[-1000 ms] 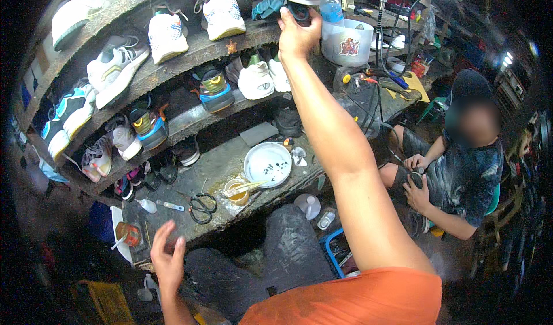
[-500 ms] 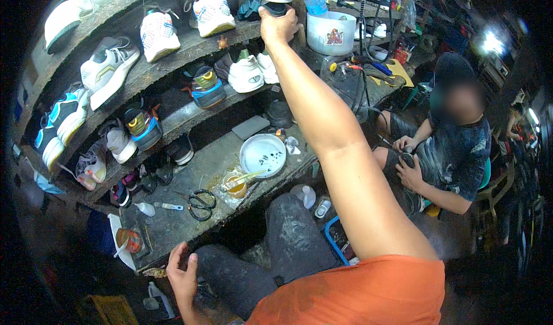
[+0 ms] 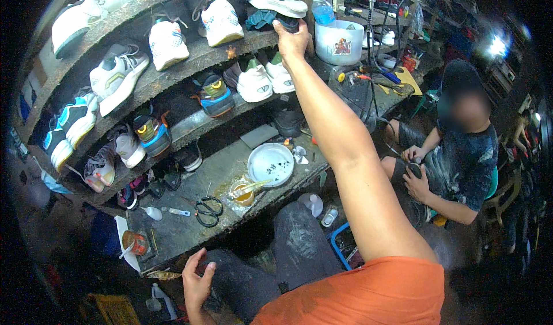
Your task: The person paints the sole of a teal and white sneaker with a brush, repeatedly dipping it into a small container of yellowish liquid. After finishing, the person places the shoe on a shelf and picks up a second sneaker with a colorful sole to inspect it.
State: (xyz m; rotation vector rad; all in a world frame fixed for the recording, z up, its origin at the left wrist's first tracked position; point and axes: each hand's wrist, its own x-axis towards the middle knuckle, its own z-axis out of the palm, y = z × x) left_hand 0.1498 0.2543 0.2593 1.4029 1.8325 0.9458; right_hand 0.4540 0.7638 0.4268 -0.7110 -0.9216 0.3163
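Observation:
On the upper shelf at the top middle, my right hand [image 3: 292, 42] reaches out with its fingers closed around a dark, rounded object [image 3: 286, 25], perhaps part of a shoe. Right above it lies a white shoe sole [image 3: 277, 5], with a teal cloth [image 3: 260, 18] beside it. Most of the dark object is hidden by my fingers and the sole. My left hand [image 3: 199, 280] hovers above my left thigh, fingers apart and nothing in it. Nearest to it is the front edge of the workbench [image 3: 184, 238].
Several sneakers [image 3: 222, 25] stand on the curved shelves. The bench bears a white dish [image 3: 271, 165] with dark bits, a brush over a glue cup [image 3: 244, 196], and black scissors [image 3: 208, 212]. A white bucket [image 3: 339, 44] stands far right. A co-worker [image 3: 461, 158] sits at right, handling a dark object.
The whole view has shifted slightly, so the shelves and bench appear lower and farther right. My right hand keeps its hold at the shelf; my left hand remains open.

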